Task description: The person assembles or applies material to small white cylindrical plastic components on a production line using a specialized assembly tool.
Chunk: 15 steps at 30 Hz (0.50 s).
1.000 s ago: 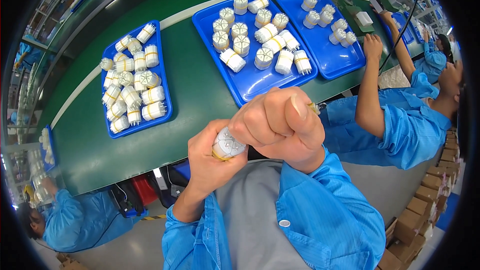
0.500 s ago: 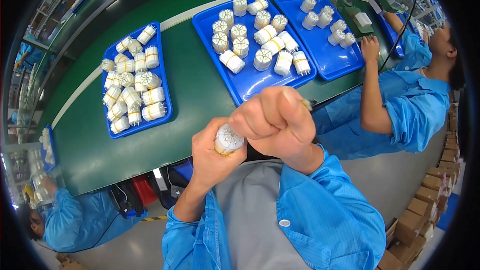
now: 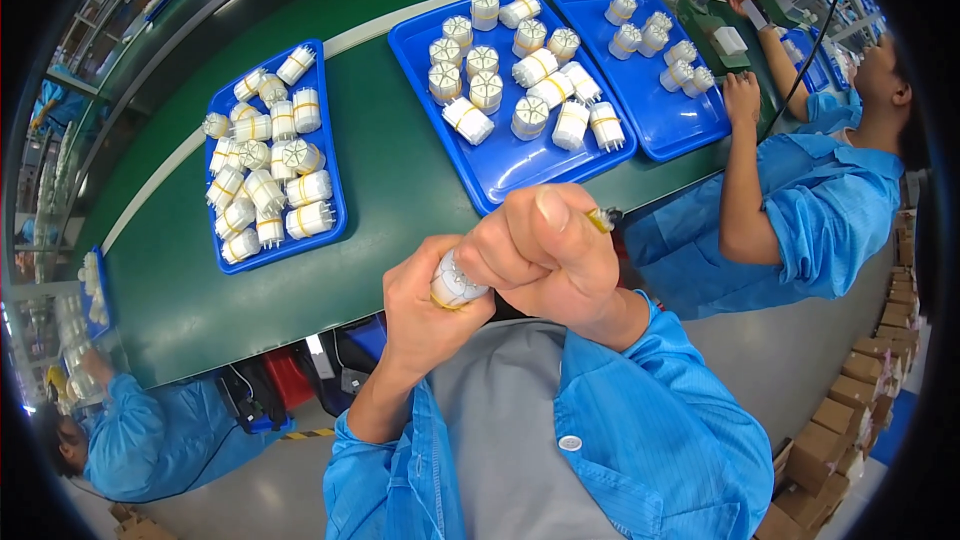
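My left hand [image 3: 412, 305] is wrapped around a white cylinder [image 3: 457, 283] with a yellow band round it and metal pieces on its upper end. Right above that end, my right hand [image 3: 545, 250] is closed in a fist, its knuckles against or very near the cylinder. A tool's yellow and black end [image 3: 604, 219] pokes out of the fist at the thumb side; the fingers hide the rest of it, so its kind does not show. Just beyond my hands lies a blue tray [image 3: 510, 172] holding several similar white cylinders, some upright, some on their sides.
On the green bench [image 3: 390, 180], a second blue tray [image 3: 341, 202] at the left is packed with white cylinders. A third blue tray [image 3: 675, 130] at the right holds several more. A co-worker in blue [image 3: 800, 210] stands at the right, another person [image 3: 165, 430] at the lower left.
My right fist has turned and shifted slightly, and more of the tool's yellow and black end shows. My left hand keeps its grip on the cylinder. The co-worker's far hand has moved a little.
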Each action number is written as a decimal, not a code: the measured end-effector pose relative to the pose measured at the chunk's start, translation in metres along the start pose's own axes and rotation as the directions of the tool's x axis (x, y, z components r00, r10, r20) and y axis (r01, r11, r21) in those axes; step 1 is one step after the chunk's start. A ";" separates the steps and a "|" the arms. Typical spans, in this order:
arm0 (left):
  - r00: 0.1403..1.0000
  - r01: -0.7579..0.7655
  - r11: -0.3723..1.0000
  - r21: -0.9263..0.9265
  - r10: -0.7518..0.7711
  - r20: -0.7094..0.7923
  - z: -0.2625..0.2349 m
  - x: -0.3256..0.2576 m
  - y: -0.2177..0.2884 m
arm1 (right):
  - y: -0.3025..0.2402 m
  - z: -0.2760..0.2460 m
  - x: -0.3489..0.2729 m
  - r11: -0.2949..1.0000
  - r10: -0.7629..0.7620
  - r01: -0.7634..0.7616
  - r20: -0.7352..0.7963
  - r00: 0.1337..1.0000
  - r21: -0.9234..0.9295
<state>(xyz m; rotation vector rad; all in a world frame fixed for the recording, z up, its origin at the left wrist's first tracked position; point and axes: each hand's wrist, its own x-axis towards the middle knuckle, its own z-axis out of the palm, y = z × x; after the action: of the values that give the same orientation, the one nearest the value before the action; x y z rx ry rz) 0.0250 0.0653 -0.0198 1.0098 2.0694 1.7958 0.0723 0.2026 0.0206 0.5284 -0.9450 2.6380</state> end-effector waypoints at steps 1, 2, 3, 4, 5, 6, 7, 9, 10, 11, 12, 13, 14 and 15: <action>1.000 0.008 1.000 -0.003 -0.008 -0.001 0.000 0.001 -0.001 | 0.001 0.000 0.000 1.000 0.005 -0.005 -0.012 1.000 -0.019; 1.000 0.007 1.000 -0.002 -0.007 -0.002 0.000 0.003 -0.002 | 0.002 0.000 0.001 0.999 0.010 -0.010 -0.024 1.000 -0.039; 1.000 0.029 1.000 0.001 -0.029 0.011 -0.001 0.004 -0.004 | 0.004 -0.003 0.002 0.999 0.009 -0.010 -0.024 1.000 -0.039; 0.998 0.050 0.999 0.005 -0.050 0.024 -0.001 0.005 -0.006 | 0.006 -0.007 0.005 1.000 0.012 -0.013 -0.026 1.000 -0.007; 0.999 0.049 0.999 0.006 -0.049 0.023 0.000 0.005 -0.008 | 0.006 -0.010 0.008 1.000 0.016 -0.015 -0.027 1.000 0.025; 0.997 0.081 0.980 -0.179 -0.075 0.036 0.000 0.005 -0.011 | 0.006 -0.011 0.010 0.999 0.017 -0.016 -0.023 1.000 0.029; 0.994 0.110 0.927 -0.358 -0.098 0.052 0.000 0.006 -0.012 | 0.006 -0.012 0.012 0.992 -0.078 0.085 -0.076 0.994 0.095; 0.972 0.237 0.781 -0.578 -0.198 0.131 -0.009 0.009 -0.003 | 0.002 -0.018 0.015 0.963 -0.207 0.227 -0.146 0.967 0.144; 0.935 0.349 0.564 -0.749 -0.264 0.238 -0.014 0.010 0.002 | -0.003 -0.022 0.013 0.954 -0.247 0.269 -0.157 0.956 0.132; 0.949 0.305 0.566 -0.766 -0.244 0.199 -0.014 0.010 0.003 | -0.005 -0.023 0.011 0.951 -0.249 0.274 -0.173 0.953 0.142; 0.952 0.296 0.576 -0.762 -0.240 0.188 -0.016 0.011 0.005 | -0.006 -0.025 0.007 0.956 -0.243 0.267 -0.186 0.952 0.119; 0.948 0.305 0.532 -0.790 -0.251 0.197 -0.017 0.011 0.007 | -0.006 -0.027 0.002 0.961 -0.228 0.254 -0.204 0.952 0.111; 0.943 0.314 0.487 -0.815 -0.261 0.207 -0.019 0.011 0.009 | -0.003 -0.029 -0.002 0.965 -0.213 0.240 -0.221 0.952 0.103; 0.941 0.320 0.471 -0.822 -0.260 0.217 -0.019 0.010 0.009 | -0.001 -0.032 -0.006 0.965 -0.210 0.237 -0.213 0.954 0.110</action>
<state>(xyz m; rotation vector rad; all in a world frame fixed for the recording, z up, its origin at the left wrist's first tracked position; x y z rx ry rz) 0.0095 0.0568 -0.0040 0.3581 0.9207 2.1296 0.0706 0.2237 -0.0048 0.3676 -0.6112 2.5016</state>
